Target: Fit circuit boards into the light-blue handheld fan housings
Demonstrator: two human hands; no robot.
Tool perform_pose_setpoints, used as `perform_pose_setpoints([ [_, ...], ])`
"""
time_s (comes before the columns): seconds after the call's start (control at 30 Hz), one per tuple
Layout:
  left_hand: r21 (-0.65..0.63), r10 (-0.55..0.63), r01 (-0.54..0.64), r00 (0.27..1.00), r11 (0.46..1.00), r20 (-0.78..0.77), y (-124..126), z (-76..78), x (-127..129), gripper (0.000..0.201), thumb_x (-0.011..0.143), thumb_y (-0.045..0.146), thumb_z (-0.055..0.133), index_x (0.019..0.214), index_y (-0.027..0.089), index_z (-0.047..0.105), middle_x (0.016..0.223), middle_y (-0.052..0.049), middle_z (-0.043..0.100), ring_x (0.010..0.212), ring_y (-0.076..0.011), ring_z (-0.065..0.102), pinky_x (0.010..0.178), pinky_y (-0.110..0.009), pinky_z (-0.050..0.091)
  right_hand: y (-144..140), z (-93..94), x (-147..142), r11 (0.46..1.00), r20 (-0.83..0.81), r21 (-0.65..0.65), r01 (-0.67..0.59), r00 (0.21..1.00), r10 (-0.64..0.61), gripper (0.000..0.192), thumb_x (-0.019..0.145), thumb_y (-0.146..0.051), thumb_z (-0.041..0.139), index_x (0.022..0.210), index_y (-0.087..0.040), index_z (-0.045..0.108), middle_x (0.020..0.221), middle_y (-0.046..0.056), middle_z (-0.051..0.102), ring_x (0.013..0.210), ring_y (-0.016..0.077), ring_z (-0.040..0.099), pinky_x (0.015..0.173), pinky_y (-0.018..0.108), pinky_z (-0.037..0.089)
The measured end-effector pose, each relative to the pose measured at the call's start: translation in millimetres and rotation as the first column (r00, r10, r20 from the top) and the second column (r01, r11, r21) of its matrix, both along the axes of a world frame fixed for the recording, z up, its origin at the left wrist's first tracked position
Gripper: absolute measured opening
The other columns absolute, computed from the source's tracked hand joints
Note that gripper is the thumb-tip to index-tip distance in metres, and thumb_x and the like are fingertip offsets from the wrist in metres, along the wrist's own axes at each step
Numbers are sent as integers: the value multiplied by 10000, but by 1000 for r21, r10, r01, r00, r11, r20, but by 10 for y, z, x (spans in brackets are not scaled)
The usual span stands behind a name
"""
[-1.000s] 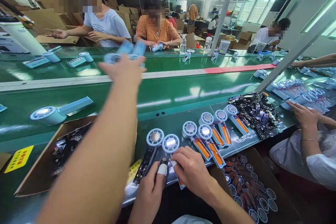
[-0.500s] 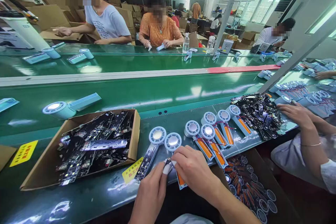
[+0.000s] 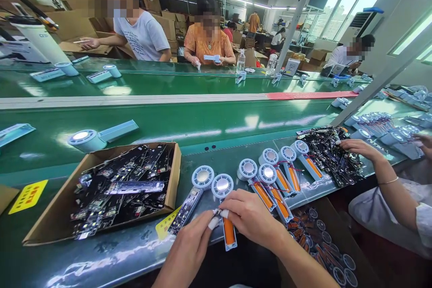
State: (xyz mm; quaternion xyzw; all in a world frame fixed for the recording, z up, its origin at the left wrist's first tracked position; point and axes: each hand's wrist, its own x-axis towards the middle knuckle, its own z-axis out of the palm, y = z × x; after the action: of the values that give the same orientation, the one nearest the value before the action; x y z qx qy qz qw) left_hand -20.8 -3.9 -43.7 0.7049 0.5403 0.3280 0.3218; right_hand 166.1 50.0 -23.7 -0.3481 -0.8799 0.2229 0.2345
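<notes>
A light-blue handheld fan body (image 3: pixel 222 186) with a round head and an orange battery (image 3: pixel 229 232) in its open handle lies at the bench edge. Over its neck, my left hand (image 3: pixel 191 240) and my right hand (image 3: pixel 254 218) meet with fingers pinched. Whatever small part sits between the fingertips is too small and covered to name. White wraps cover some of my fingertips. Just left lies another fan body (image 3: pixel 203 177) with a black circuit board (image 3: pixel 185 209) along its handle. Several fan bodies with orange batteries and red wires (image 3: pixel 267 173) lie to the right.
A cardboard box (image 3: pixel 173 175) of circuit boards stands at left, a yellow label (image 3: pixel 29 196) beyond it. A co-worker's hand (image 3: pixel 362 148) touches a board pile (image 3: pixel 326 155) at right. Behind runs a green conveyor (image 3: pixel 189 119) with fan bodies. Below right, a carton holds more parts (image 3: pixel 324 238).
My hands stay pinched together at the fan's neck, and more of its orange battery shows. The co-worker's hand has moved onto the board pile. A fan body on the conveyor has shifted right.
</notes>
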Motion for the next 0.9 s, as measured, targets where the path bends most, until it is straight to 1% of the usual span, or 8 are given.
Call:
perform_pose_setpoints([
  [0.13,-24,41,-42,999,999,-18,-20,-22,-24,350,983,385,378,911,241,688,721,-29,702,607,-191,643,597,-259,519,-54,141,62,993,-77,-108,43,996,-52,226,919,-108,617,1106,-212,691,1082,51,697,958,182,655,830,276,521],
  [0.23,-59,93,-95,995,994,-37,-79,-103,-71,379,988,408,387,1058,232,715,792,-48,734,697,-212,690,661,-281,561,-171,232,195,957,-133,-188,219,960,-246,272,914,-143,603,1165,-227,668,1075,48,700,845,166,657,749,266,525],
  [0.3,-78,131,-134,991,988,-40,-126,-175,-103,413,989,419,384,1129,216,715,840,-63,756,757,-225,719,709,-296,583,-280,219,261,908,-64,-228,352,925,-374,281,925,-155,561,1178,-222,665,970,41,721,747,169,651,688,274,511],
  [0.37,-83,172,-174,984,981,-35,-168,-243,-125,440,982,428,391,1159,192,717,913,-84,782,828,-242,745,771,-315,598,-383,158,274,873,58,-295,388,920,-389,332,927,-163,552,1240,-220,644,921,39,738,758,194,670,700,292,507],
  [0.47,-80,217,-217,976,973,-19,-209,-310,-138,448,971,434,412,1172,176,719,1070,-103,785,987,-261,749,860,-326,596,-468,57,204,842,125,-403,358,933,-337,431,913,-156,569,1337,-230,596,964,41,754,832,220,690,749,305,513],
  [0.6,-126,231,-229,973,965,2,-228,-329,-145,455,972,444,412,1211,180,695,1056,-97,788,1021,-268,743,855,-329,599,-421,22,102,826,-12,-483,290,941,-337,450,921,-152,558,1346,-284,616,938,22,746,819,190,679,764,282,522],
  [0.8,-188,273,-259,960,948,54,-206,-293,-122,454,969,471,394,1234,192,634,992,-96,776,934,-267,747,807,-363,604,-283,52,110,703,-335,-706,-90,916,-220,323,960,-210,524,1200,-249,737,874,19,722,659,122,619,636,222,524],
  [0.9,-213,330,-299,936,930,126,-201,-257,-85,447,967,495,397,1247,204,588,895,-74,760,867,-257,747,787,-365,598,-254,90,117,777,-347,-612,-145,933,-99,326,928,-119,523,1048,-248,797,897,22,741,732,132,654,691,226,517],
])
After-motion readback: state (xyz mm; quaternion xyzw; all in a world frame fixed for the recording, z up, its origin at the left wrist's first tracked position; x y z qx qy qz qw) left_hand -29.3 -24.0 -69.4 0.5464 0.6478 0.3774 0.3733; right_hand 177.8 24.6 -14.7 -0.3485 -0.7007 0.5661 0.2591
